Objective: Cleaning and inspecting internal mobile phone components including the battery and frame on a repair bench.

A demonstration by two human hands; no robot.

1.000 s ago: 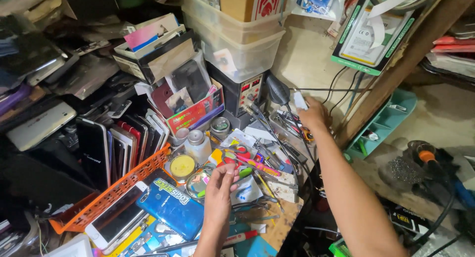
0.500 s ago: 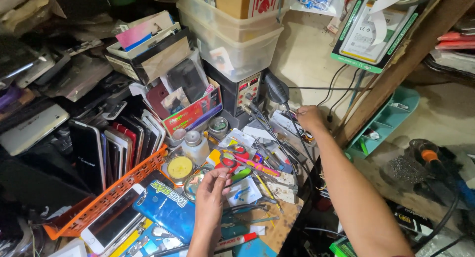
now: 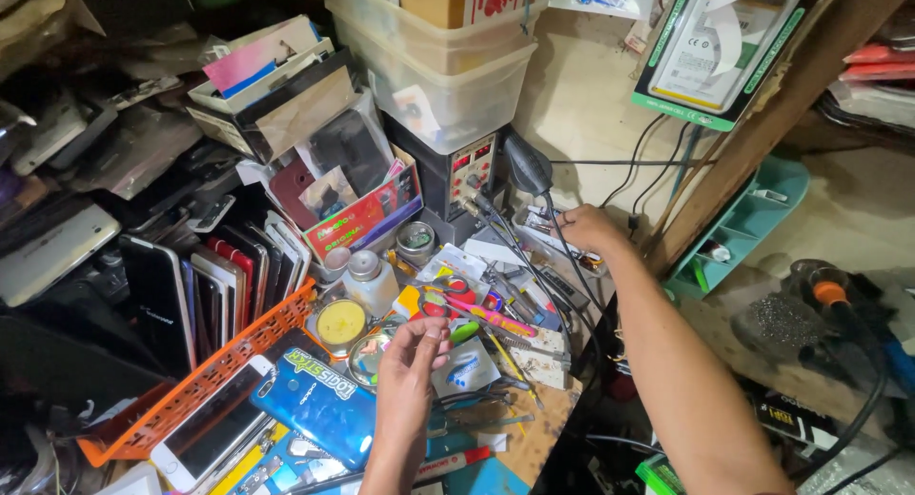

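Note:
My left hand (image 3: 408, 373) hovers low over a cluttered bench with its fingers loosely curled and the fingertips close together; nothing shows in it. It is just above a round glass lens (image 3: 367, 360), next to a blue phone case (image 3: 319, 404) and a heap of tweezers and screwdrivers (image 3: 496, 323). My right hand (image 3: 588, 230) reaches to the back of the bench by the wall, resting among black cables (image 3: 562, 266) and small parts. Its fingertips are hidden.
An orange tray (image 3: 224, 357) holds several upright phones (image 3: 210, 290) at left. A yellow tin (image 3: 341, 322), a white bottle (image 3: 370, 281), a dark soldering station (image 3: 464, 176) under stacked plastic bins (image 3: 448, 85), and a teal organiser (image 3: 739, 230) surround the work spot.
My left hand has drawn back toward me from the tool heap and curled its fingers. The right hand has stayed by the cables at the wall, shifting only slightly.

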